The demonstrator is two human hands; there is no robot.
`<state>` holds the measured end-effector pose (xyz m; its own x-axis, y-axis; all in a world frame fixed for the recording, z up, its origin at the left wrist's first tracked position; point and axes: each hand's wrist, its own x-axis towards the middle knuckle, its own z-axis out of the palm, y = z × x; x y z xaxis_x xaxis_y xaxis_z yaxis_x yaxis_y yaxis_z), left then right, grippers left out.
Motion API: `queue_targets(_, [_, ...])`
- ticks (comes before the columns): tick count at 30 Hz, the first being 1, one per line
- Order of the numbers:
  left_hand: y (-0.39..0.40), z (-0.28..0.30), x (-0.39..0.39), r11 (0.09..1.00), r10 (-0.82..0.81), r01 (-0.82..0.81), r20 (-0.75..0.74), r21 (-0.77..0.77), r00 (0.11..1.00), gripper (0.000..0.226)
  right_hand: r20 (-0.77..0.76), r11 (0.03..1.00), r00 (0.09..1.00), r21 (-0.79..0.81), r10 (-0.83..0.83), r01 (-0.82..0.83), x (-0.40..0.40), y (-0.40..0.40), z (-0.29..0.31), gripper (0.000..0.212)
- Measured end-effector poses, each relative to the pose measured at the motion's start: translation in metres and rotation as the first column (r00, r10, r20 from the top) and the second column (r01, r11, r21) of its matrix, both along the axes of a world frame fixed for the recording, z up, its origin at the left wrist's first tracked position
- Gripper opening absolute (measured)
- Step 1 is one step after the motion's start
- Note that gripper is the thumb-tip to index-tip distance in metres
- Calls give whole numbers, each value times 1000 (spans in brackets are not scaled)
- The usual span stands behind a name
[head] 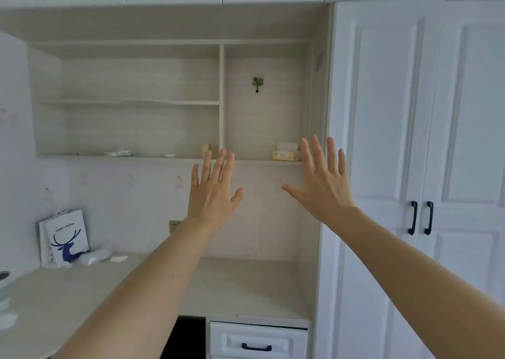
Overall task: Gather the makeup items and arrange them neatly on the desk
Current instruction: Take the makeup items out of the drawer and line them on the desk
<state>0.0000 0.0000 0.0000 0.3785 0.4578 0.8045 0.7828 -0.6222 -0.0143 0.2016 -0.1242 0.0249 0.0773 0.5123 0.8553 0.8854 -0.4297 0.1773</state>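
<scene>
Both my arms are stretched out in front of me above the pale desk (240, 285). My left hand (214, 194) and my right hand (323, 184) are raised with fingers spread and hold nothing. Behind them runs the lowest shelf (123, 157) of a wall unit. On it lie a few small white items (119, 153), a small beige object (206, 149) and a yellowish tissue box (286, 152). What the small items are is too blurred to tell.
A white paper bag with a blue deer (67, 237) stands at the desk's back left, with a clear plastic wrapper (94, 257) beside it. White wardrobe doors with black handles (420, 218) fill the right. A white drawer (258, 341) sits under the desk.
</scene>
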Motion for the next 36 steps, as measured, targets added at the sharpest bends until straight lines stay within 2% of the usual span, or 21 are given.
queue_targets(5, [17, -23, 12, 993, -78, 70, 84, 95, 993, 62, 39, 1000, 999, -11, 12, -11, 9, 23, -21, 84])
queue_targets(13, [85, -80, 34, 971, -145, 128, 72, 203, 987, 41, 29, 995, 997, -67, 70, -68, 26, 90, -78, 63])
queue_targets(16, [125, -113, 42, 969, -168, 155, 55, 193, 984, 33, -2, 992, 997, -105, 76, -76, 34, 126, -107, 59])
queue_targets(21, [190, -176, 51, 972, -224, 219, 54, 86, 973, 28, -73, 977, 993, -183, 93, -105, 45, 185, -161, 55])
queue_targets(29, [243, -291, 55, 947, -272, 259, -47, -191, 961, 27, -167, 950, 981, -276, 99, -143, 58, 249, -262, 49])
queue_targets(36, [266, -385, 61, 894, -253, 168, -158, -415, 955, 30, -282, 887, 958, -427, 57, -178, 65, 280, -360, 46])
